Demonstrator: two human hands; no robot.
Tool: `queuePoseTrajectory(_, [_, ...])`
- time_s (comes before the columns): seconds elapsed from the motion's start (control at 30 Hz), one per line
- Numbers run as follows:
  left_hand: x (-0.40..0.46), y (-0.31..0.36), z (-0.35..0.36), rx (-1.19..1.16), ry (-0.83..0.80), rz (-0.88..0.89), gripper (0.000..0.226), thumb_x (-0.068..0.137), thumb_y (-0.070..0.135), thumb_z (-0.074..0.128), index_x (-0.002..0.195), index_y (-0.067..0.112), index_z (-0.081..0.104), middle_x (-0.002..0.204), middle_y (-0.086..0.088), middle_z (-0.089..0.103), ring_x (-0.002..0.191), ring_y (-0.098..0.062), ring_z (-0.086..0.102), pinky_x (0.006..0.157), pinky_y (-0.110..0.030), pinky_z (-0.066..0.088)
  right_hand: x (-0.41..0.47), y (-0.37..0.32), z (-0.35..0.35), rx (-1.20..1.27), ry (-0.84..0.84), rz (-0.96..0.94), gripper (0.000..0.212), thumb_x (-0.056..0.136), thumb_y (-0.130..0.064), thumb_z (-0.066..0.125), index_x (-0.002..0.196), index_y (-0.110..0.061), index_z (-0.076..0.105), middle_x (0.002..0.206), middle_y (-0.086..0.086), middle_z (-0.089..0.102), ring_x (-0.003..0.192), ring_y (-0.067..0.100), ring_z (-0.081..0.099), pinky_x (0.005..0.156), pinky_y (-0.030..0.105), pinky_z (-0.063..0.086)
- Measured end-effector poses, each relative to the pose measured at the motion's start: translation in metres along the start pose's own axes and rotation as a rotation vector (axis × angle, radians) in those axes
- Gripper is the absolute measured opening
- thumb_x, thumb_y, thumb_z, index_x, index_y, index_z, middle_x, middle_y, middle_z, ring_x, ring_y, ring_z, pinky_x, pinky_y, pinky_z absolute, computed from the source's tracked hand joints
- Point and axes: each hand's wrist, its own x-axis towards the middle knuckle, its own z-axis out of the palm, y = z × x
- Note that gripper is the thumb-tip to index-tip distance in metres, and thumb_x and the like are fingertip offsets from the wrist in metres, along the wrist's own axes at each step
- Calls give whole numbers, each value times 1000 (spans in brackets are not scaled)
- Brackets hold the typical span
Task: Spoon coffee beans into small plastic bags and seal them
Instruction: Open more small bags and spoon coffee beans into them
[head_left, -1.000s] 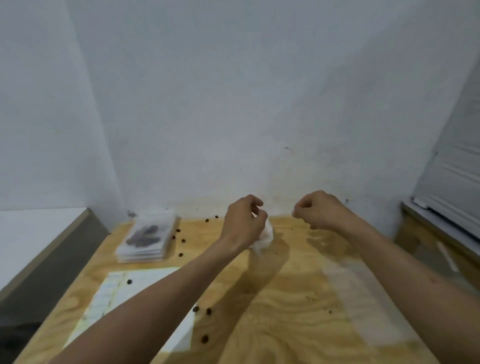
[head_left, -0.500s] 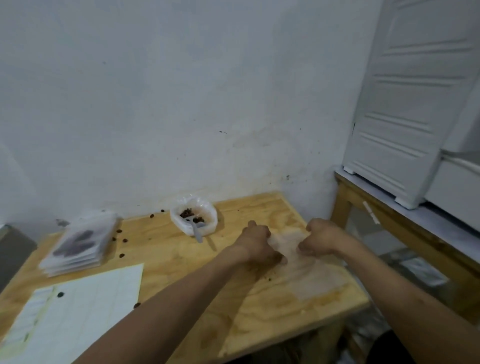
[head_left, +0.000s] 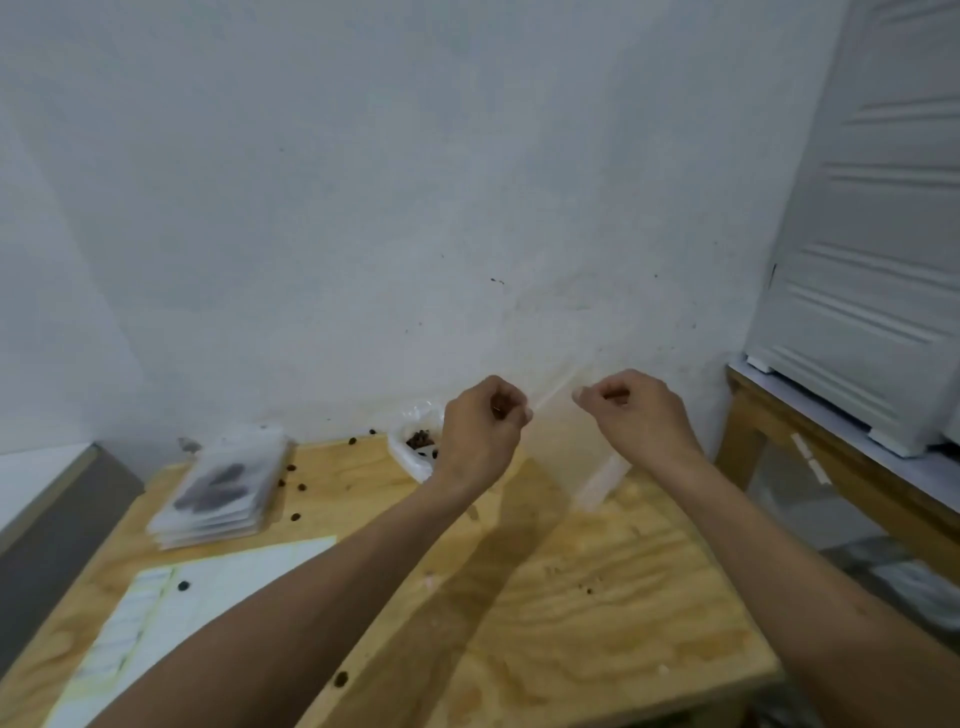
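From the head camera, both hands are raised above the wooden surface (head_left: 597, 597), pinching the top edge of a clear plastic bag (head_left: 571, 441) that hangs between them. The left hand (head_left: 480, 431) has its fingers curled on the bag's left corner, and the right hand (head_left: 636, 410) grips the right corner. Just behind the left hand sits a container of coffee beans (head_left: 415, 447). A stack of filled bags (head_left: 223, 488) lies at the left, near a sheet of labels (head_left: 208, 597), with loose beans (head_left: 296, 486) scattered around.

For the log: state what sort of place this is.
Probably a makeshift packing corner in a home or small shop: a plywood table against a bare wall, filled bags stacked, loose beans scattered.
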Motion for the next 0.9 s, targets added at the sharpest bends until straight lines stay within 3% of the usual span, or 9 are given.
queuePoseTrajectory(0.07, [5,8,-16,-8,91,80,9,94,7,67,88,12,67,79,4,69,72,-6,62,64,-15,49,0,-28,9,114,-46,-19,60,89,-64,60,82,-6,74,79,6,76,79,23,74,76,38,56])
queuePoseTrajectory(0.13, [6,10,-29,-11,130,128,9,95,7,67,88,13,67,81,6,69,73,-6,62,63,-13,47,1,-53,18,155,-74,-11,65,86,-68,58,78,-6,76,74,3,78,71,19,75,75,34,56])
queuePoseTrajectory(0.2, [5,7,-39,0,142,150,9,95,8,66,88,14,67,79,10,68,69,-3,60,60,-13,45,5,-69,28,159,-83,-33,52,88,-56,61,75,-9,78,72,0,78,71,19,76,76,32,57])
queuePoseTrajectory(0.33, [0,-10,-55,-29,137,73,7,94,20,72,91,17,68,81,9,68,62,-1,59,52,-13,45,13,-83,48,254,-140,-32,26,89,-25,61,74,-12,78,67,-5,78,64,13,76,84,44,62])
queuePoseTrajectory(0.4, [-1,-18,-62,-89,109,6,17,90,34,78,94,20,68,88,7,70,74,-1,65,53,-15,50,16,-86,57,309,-171,-56,28,88,-24,65,67,-11,78,65,-1,77,64,14,76,87,49,62])
queuePoseTrajectory(0.5, [1,-24,-74,-223,88,-96,28,85,42,83,98,19,73,92,4,76,87,-7,71,70,-25,59,18,-88,70,360,-220,-118,34,90,-34,70,65,-12,77,67,0,77,66,13,75,89,49,61])
queuePoseTrajectory(0.7, [5,-30,-96,-554,-4,-300,31,83,28,84,102,5,78,97,-15,79,90,-26,76,84,-35,62,17,-92,89,368,-292,-245,31,101,-36,63,85,-12,75,79,-1,79,78,16,77,91,48,61])
queuePoseTrajectory(0.8, [4,-37,-103,-563,28,-328,19,90,15,75,94,-3,77,90,-30,72,81,-28,73,82,-38,63,14,-93,95,388,-332,-253,31,102,-30,62,86,-6,73,75,1,78,76,21,77,90,47,61])
queuePoseTrajectory(0.9, [2,-39,-104,-501,98,-310,18,93,11,71,87,-6,76,84,-31,71,71,-22,71,75,-35,63,13,-94,100,376,-362,-238,30,102,-26,62,87,-2,73,79,5,78,78,22,77,92,47,61])
